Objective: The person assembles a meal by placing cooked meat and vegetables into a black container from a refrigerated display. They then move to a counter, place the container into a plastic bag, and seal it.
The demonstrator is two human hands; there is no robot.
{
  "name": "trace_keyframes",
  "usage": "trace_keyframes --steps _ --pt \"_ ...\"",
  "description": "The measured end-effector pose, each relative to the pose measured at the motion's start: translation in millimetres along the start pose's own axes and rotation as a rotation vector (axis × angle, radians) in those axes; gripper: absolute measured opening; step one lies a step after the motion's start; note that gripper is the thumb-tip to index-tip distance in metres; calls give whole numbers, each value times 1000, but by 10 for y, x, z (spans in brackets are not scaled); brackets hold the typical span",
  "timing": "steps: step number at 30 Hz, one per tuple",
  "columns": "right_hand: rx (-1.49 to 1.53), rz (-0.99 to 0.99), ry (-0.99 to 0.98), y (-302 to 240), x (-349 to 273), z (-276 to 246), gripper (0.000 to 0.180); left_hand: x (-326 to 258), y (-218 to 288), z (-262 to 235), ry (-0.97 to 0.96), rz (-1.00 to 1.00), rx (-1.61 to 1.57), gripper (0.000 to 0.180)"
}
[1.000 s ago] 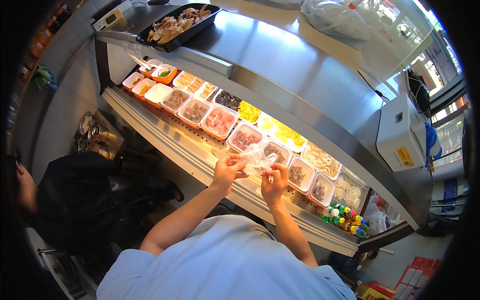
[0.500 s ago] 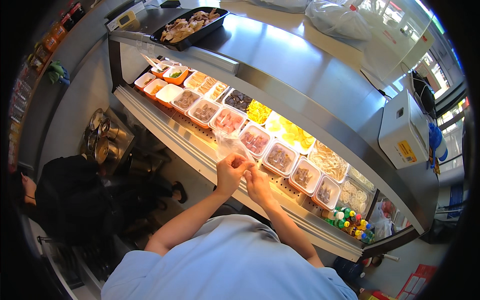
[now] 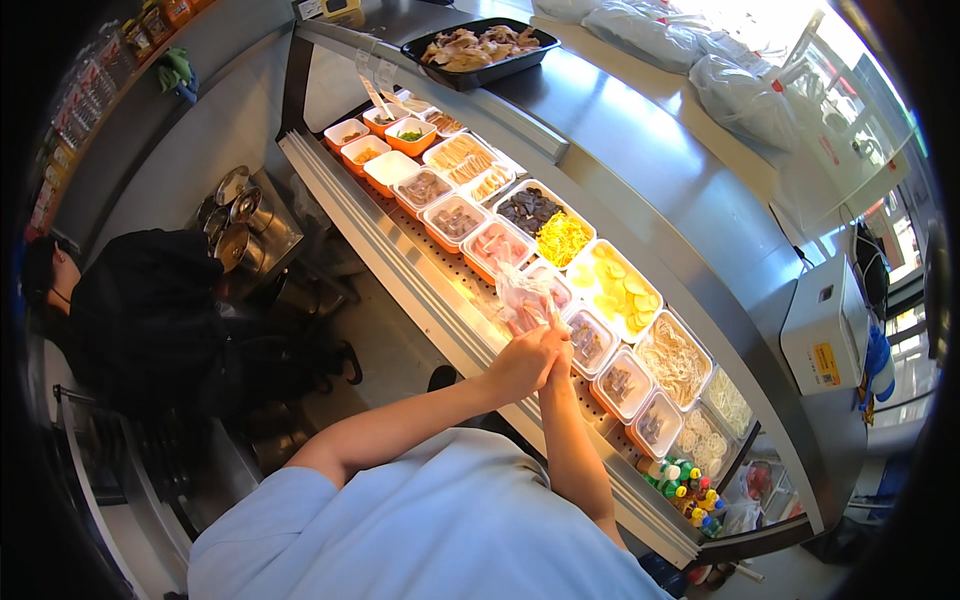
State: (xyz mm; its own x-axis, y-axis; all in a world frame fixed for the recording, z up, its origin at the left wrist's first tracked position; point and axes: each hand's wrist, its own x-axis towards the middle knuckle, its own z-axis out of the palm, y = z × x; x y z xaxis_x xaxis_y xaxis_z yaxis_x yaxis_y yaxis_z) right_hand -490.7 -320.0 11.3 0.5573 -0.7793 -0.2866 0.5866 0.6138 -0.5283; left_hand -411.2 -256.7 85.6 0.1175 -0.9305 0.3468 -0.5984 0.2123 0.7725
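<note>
Both my hands are together over the front of the lit display case. My left hand (image 3: 526,360) is closed at the near end of a thin clear plastic glove (image 3: 520,288). My right hand (image 3: 560,372) is beside it, partly hidden behind the left, and its fingers seem stretched out inside the plastic. The crumpled glove hangs above white tubs with orange sides, covering part of one tub. Nearest are a tub of pink meat pieces (image 3: 497,246) and a tub of small wrapped portions (image 3: 590,341).
Trays of yellow slices (image 3: 615,286), yellow shreds (image 3: 565,238) and pale noodles (image 3: 674,360) form the far row. Bottles (image 3: 686,488) stand at the right end. A black tray of meat (image 3: 480,48) sits on the steel top. At left, a person in black (image 3: 140,320) bends near steel pots (image 3: 240,245).
My view has turned, so the case appears shifted. My hands have moved closer together and farther over the tubs, and fingers now show inside the plastic, which before hung from my fingertips.
</note>
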Motion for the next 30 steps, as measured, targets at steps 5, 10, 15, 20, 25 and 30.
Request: trace_keyframes --steps 5,10,15,20,25,30 --pt "-85 -135 -88 -21 141 113 54 172 -60 -122 63 -24 -111 21" --pt "-169 -100 -139 -103 388 21 74 149 67 -112 28 14 -233 18" --pt "-209 -91 -261 -177 205 329 79 137 41 -232 -24 -81 -226 15" --pt "-128 -43 -365 -248 218 467 85 145 101 -126 -62 22 -277 10" --pt "-150 -143 -405 -261 186 486 82 206 262 -217 28 34 -148 10" --pt "-916 -163 -300 -33 324 -13 72 279 44 -263 198 -43 -21 8"
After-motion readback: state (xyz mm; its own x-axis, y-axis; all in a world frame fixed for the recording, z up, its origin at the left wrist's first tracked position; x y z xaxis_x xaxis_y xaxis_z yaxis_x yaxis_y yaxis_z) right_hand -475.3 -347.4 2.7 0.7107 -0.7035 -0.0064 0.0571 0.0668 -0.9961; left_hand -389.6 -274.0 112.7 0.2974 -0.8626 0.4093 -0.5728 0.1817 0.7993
